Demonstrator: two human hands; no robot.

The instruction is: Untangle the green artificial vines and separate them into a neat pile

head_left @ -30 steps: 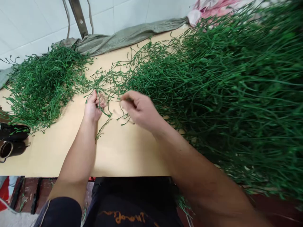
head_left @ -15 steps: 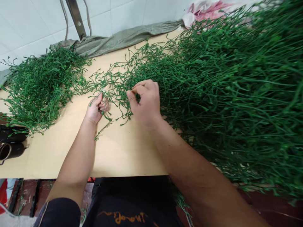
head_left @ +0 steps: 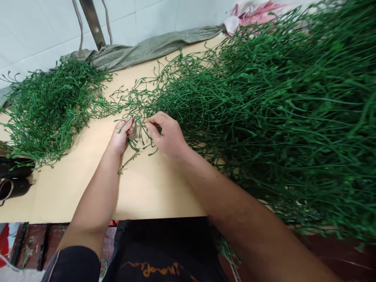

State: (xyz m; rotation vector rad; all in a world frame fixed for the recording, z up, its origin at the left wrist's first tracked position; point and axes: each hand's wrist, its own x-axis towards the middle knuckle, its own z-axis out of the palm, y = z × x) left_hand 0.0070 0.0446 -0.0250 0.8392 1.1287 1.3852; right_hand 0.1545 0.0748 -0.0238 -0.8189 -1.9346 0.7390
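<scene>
My left hand (head_left: 123, 135) is closed with its thumb pressed on a thin green plastic stem (head_left: 124, 126) with small forked tips. Just to its right, my right hand (head_left: 168, 135) pinches thumb and forefinger together near loose stems; what is between the fingertips is too small to make out. A large heap of long green stems (head_left: 282, 117) lies to the right of my right hand. Beyond my left hand, at the far left, is a smaller pile of green stems (head_left: 53, 109). A thin strand of stems links the two heaps.
Both heaps lie on a pale tan tabletop (head_left: 152, 188). Dark mugs (head_left: 16, 188) stand at the left edge. A rolled grey-green cloth (head_left: 147, 47) runs along the tiled wall, with a pink cloth (head_left: 258, 13) at the back. A metal post (head_left: 93, 25) rises behind.
My right hand has moved left and slightly toward me, away from the big heap and closer to my left hand. The left hand has shifted slightly, still gripping.
</scene>
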